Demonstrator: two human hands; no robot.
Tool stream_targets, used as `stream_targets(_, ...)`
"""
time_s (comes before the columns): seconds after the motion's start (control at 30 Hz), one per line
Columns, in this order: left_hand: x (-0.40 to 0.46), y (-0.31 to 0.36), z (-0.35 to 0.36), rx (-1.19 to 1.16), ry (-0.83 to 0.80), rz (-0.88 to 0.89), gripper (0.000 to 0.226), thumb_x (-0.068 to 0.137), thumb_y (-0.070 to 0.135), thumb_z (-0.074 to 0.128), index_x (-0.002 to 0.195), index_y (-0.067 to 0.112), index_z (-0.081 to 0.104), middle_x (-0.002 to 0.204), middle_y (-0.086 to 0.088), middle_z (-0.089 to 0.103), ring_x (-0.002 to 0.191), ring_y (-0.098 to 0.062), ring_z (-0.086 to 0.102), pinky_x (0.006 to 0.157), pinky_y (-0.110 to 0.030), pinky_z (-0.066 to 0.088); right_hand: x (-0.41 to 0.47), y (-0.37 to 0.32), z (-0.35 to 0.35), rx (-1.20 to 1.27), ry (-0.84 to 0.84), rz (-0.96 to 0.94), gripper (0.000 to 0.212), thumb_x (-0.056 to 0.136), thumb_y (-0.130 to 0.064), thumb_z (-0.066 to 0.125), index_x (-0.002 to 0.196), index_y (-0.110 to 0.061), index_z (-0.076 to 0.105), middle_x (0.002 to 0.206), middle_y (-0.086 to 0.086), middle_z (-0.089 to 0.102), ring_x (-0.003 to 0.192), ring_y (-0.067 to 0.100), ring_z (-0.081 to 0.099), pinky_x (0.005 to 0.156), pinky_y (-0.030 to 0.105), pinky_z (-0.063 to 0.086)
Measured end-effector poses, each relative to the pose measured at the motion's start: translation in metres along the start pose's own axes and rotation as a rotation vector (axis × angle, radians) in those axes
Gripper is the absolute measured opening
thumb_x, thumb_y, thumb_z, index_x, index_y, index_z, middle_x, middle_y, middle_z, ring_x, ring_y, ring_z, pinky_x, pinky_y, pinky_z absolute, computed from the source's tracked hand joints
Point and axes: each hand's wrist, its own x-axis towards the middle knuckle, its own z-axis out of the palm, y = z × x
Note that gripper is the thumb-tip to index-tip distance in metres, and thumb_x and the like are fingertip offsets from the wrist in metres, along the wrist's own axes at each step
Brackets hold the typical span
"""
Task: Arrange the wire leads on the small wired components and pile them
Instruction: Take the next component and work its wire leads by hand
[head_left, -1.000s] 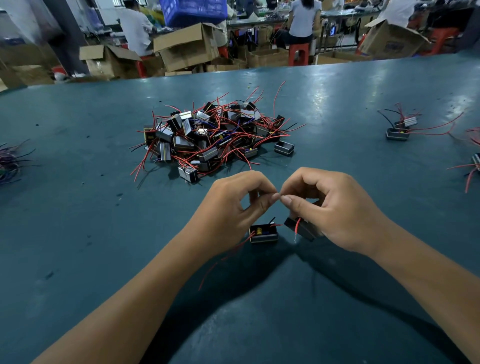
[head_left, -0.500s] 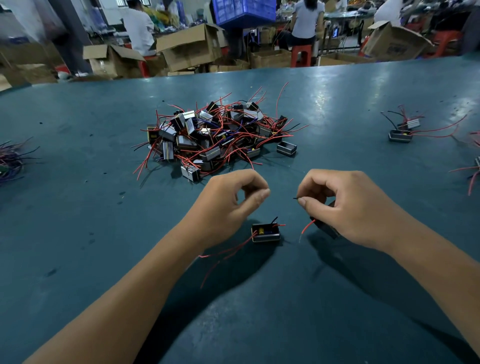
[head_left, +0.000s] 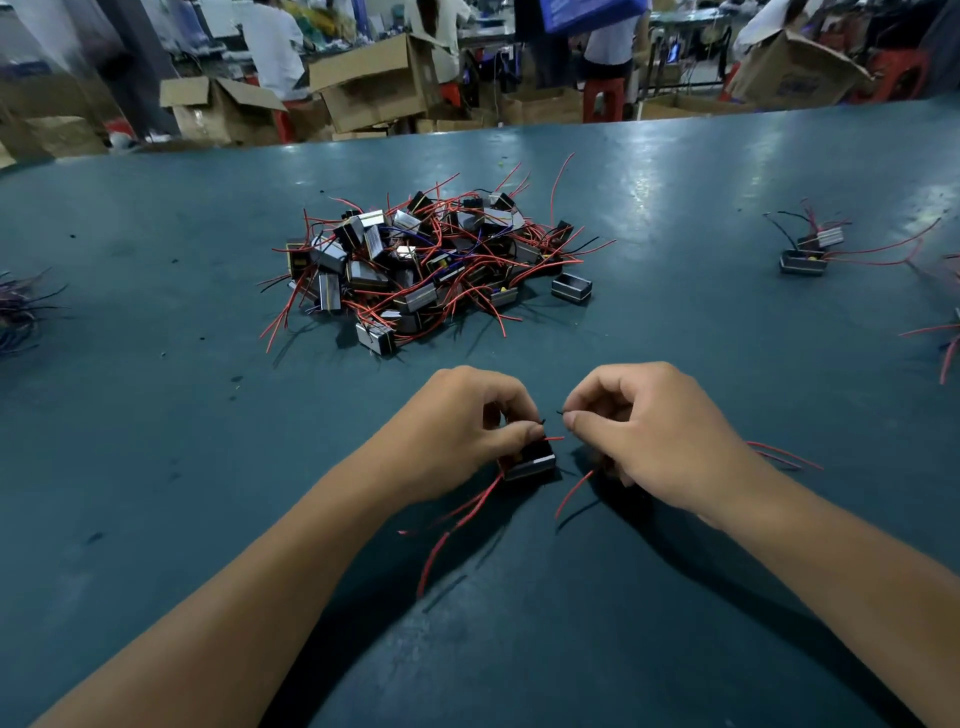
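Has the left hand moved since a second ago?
Yes. The left hand came down from its raised pinch onto the small component on the table, gripping it.

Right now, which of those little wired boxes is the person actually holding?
The box under the left hand, near the table's front. The others lie untouched in the central pile or far right.

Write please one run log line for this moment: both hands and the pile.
left hand: grips small component on table | right hand: pinches thin black lead | pile: behind hands, untouched
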Motion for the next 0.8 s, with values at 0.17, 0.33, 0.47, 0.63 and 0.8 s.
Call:
stream_targets(0.17,0.0012,-0.0009,0.0024,-0.023,0.016,-0.003,0.007,0.090,0.032,0.074,0.084,0.029,0.073,0.079,0.005,0.071,0.077,-0.019,0.063,0.075,-0.040,0.050,0.0009,-0.0007,0.0006,0.030,-0.034,0.034,0.015,0.087,-0.016,0.071,0.074,-0.023,0.069,0.057,-0.004,0.067,0.036,0.010,0.056,0.037,0.018,0.039)
stream_targets(0.33,0.0022,-0.0021,0.0049,-0.039,0.040,0.012,0.009,0.090,0.028,0.075,0.081,0.030,0.072,0.078,0.006,0.070,0.075,-0.020,0.062,0.073,-0.038,0.048,0.0037,0.0021,0.0012,0.034,-0.033,0.063,0.012,0.086,-0.019,0.072,0.075,-0.023,0.070,0.058,-0.002,0.068,0.037,0.016,0.057,0.039,0.021,0.041)
stream_targets(0.47,0.0027,-0.0029,0.0059,-0.047,0.050,0.013,0.007,0.090,0.026,0.075,0.083,0.027,0.074,0.078,0.008,0.070,0.076,-0.017,0.063,0.073,-0.038,0.050,0.0036,0.0010,0.0005,0.058,-0.058,0.065,0.012,0.086,-0.018,0.074,0.074,-0.022,0.070,0.057,-0.001,0.068,0.037,0.013,0.056,0.039,0.019,0.040)
stream_targets(0.63,0.0031,-0.0016,0.0074,-0.083,0.064,-0.020,0.008,0.090,0.026,0.075,0.083,0.028,0.073,0.075,0.009,0.070,0.074,-0.014,0.064,0.075,-0.036,0.052,0.0042,0.0005,-0.0018,0.100,-0.083,0.063,0.010,0.085,-0.019,0.075,0.076,-0.020,0.071,0.057,0.001,0.067,0.039,0.013,0.054,0.040,0.020,0.041)
stream_targets(0.8,0.0034,0.0007,0.0094,-0.128,0.054,-0.034,0.008,0.091,0.026,0.074,0.089,0.018,0.076,0.080,0.002,0.074,0.079,-0.021,0.067,0.078,-0.042,0.054,0.0057,0.0022,0.0002,0.135,-0.073,0.064,0.011,0.084,-0.019,0.077,0.074,-0.019,0.072,0.051,-0.004,0.061,0.038,0.009,0.049,0.038,0.018,0.037)
